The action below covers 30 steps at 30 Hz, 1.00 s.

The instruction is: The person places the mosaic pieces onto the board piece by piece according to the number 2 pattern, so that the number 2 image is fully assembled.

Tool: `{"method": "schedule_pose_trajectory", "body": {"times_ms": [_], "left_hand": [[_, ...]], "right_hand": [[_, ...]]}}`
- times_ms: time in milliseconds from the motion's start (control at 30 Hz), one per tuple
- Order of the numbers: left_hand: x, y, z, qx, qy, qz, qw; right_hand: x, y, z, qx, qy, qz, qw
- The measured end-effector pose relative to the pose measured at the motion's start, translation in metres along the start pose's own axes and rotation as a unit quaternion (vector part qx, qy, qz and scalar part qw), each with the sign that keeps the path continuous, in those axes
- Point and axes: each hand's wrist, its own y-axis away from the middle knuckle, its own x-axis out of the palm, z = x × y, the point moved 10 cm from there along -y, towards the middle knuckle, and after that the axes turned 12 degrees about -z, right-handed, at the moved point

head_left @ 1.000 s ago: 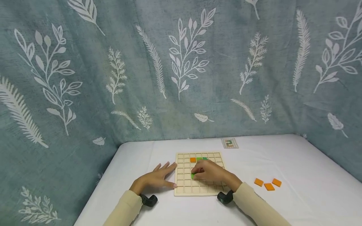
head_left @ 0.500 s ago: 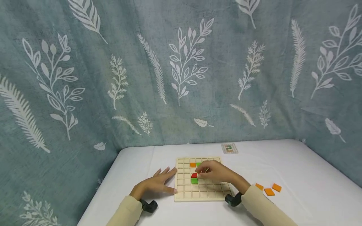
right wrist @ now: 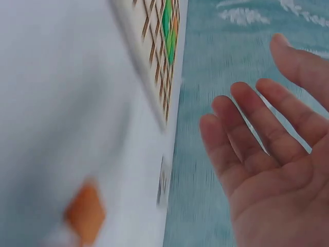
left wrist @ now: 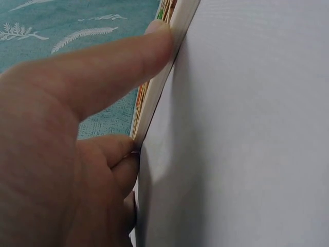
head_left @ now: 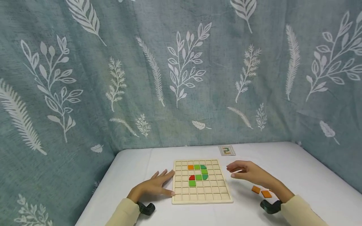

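Note:
A wooden grid board [head_left: 183, 197] lies flat on the white table. Set in its cells are an orange square tile [head_left: 190, 167], several green tiles [head_left: 199, 177] and a red rounded tile [head_left: 192, 178]. My left hand [head_left: 154, 185] has its fingers spread, with thumb and fingertips at the board's left edge; the left wrist view shows the thumb [left wrist: 118, 64] against its side. To the right of the board hovers my right hand [head_left: 249, 171]. In the right wrist view that hand's palm [right wrist: 277, 190] and fingers hold nothing.
Loose orange tiles [head_left: 266, 194] lie under and beside the right forearm, one of them mostly hidden by it. A small card with a coloured grid pattern [head_left: 227, 150] lies behind the board. A leaf-print curtain [head_left: 158, 125] hangs behind the table.
My right hand has left the board and moved right, uncovering the red tile and several green ones. My left hand has stayed at the edge. The view has tilted up slightly.

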Motion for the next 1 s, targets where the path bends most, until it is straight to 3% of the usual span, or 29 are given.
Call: {"method": "schedule_pose_trajectory", "body": {"times_ms": [200, 367, 633, 1000], "left_hand": [[-0.001, 0.002, 0.002, -0.006, -0.002, -0.006, 1.0000], [0.000, 0.002, 0.004, -0.012, -0.002, 0.001, 0.9999], [0.000, -0.001, 0.000, -0.009, -0.001, 0.002, 1.0000], [0.006, -0.003, 0.000, -0.007, -0.003, 0.004, 1.0000]], "right_hand": [[-0.043, 0.033, -0.020, 0.017, 0.020, -0.011, 0.9996], [-0.065, 0.055, -0.035, 0.041, 0.031, -0.020, 0.9985], [-0.088, 0.080, -0.052, 0.045, 0.040, -0.041, 0.9974], [-0.098, 0.099, -0.079, 0.043, 0.062, -0.049, 0.9959]]}}
